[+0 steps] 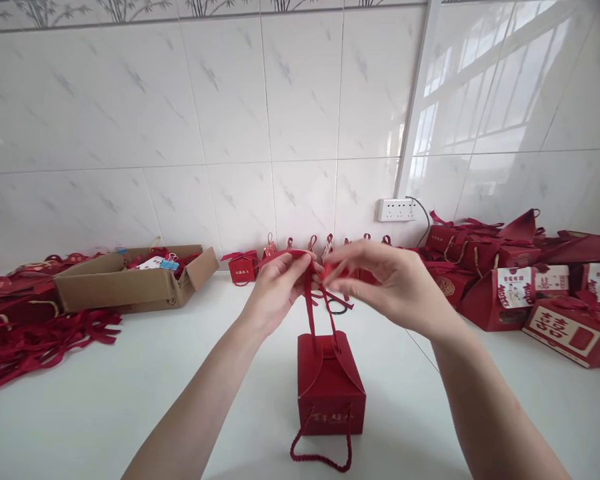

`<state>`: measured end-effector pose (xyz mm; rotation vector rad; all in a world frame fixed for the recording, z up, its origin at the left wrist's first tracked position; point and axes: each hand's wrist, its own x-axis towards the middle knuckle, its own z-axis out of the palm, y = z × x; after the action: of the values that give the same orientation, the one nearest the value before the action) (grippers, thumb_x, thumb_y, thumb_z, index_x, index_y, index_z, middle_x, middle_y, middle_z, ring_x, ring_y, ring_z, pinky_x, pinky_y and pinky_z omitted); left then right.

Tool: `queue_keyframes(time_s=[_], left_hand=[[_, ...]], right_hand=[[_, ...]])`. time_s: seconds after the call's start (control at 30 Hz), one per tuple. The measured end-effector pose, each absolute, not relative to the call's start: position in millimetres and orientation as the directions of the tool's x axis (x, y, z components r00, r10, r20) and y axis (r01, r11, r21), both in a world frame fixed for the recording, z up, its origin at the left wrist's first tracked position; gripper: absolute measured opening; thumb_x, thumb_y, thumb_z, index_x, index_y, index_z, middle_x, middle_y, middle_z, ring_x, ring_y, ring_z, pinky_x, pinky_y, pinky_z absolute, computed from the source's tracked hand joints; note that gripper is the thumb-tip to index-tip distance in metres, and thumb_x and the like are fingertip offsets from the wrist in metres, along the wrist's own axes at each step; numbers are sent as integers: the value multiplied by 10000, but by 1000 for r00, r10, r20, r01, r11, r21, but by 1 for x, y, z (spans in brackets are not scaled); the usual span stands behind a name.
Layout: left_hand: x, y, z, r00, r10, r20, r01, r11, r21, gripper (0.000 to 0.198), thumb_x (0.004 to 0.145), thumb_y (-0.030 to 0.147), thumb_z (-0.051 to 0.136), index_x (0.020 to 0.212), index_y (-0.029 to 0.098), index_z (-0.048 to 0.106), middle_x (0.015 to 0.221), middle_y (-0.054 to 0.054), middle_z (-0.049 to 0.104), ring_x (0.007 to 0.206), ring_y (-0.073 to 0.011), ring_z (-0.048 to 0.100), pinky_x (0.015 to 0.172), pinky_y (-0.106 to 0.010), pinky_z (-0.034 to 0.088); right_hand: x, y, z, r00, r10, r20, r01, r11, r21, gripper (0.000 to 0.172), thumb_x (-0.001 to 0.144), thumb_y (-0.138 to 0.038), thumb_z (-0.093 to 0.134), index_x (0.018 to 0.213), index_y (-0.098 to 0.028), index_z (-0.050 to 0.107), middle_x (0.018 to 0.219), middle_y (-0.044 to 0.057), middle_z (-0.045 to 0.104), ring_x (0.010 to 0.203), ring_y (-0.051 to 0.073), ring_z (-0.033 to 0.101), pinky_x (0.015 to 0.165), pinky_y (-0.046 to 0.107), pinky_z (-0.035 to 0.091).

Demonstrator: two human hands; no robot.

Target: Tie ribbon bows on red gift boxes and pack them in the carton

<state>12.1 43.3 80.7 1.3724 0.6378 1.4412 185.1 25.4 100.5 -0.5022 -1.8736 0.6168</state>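
Note:
A small red gift box stands on the white table in front of me, its flaps folded together on top. A red rope handle hangs down its front. Red ribbon rises from the top in two strands to my hands. My left hand pinches the ribbon between thumb and fingers. My right hand, a little blurred, is closed around another part of the ribbon beside the left fingertips. The fingers partly hide where the strands meet.
An open cardboard box holds red items and white cards at left, near a heap of loose red ribbons. Several finished-looking red boxes are piled at right. Small boxes line the wall, under a power strip.

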Motion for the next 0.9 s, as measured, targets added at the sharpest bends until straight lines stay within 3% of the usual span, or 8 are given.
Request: queue_keyframes(time_s=[0.07,0.17,0.3,0.43,0.57,0.67,0.9], left_hand=[[11,41,81,158,850,503,-169,-479,862,173,788,358,630,787,185,629,701,2,620,678,-118,583,653,-241,469],[8,34,83,221,733,643,53,-668,742,143,834,321,571,772,210,635,654,6,616,664,-127,575,665,-251,457],[7,27,82,271,686,676,185,-726,663,79,791,228,605,813,234,680,715,-9,650,639,-138,577,585,-240,447],[6,27,80,267,663,699,230,-748,622,118,736,168,651,815,241,701,730,-7,670,635,-146,599,584,-240,465],[5,29,80,331,594,733,279,-804,526,193,818,148,534,851,235,703,812,-21,697,724,-156,638,648,-251,490],[3,31,81,358,544,759,331,-834,442,216,817,125,522,865,235,701,814,-22,701,723,-152,632,644,-250,485],[2,31,81,324,534,781,291,-842,455,159,788,149,582,810,245,707,763,-15,697,667,-149,618,594,-252,468]], right_hand=[[189,24,102,-447,600,664,13,747,-665,225,814,-410,615,863,-198,672,630,12,654,610,158,621,592,288,519],[191,33,103,-357,675,646,3,693,-721,310,842,-472,551,776,-184,647,571,8,618,542,132,578,503,242,476],[189,48,99,-587,682,435,100,595,-798,263,725,-389,709,868,-176,648,786,39,668,723,164,620,570,232,497],[184,53,93,-685,646,336,95,536,-839,236,735,-308,689,921,-195,598,808,19,672,733,168,641,578,244,508],[179,51,88,-589,713,381,257,613,-747,18,760,-179,579,761,-191,566,634,-22,629,541,129,618,447,203,442],[176,49,87,-580,726,370,311,617,-723,125,805,-151,462,713,-191,536,497,-42,597,440,118,590,427,204,428],[179,52,90,-742,620,255,56,436,-898,134,822,-230,519,784,-176,635,707,18,703,745,172,682,666,274,528]])
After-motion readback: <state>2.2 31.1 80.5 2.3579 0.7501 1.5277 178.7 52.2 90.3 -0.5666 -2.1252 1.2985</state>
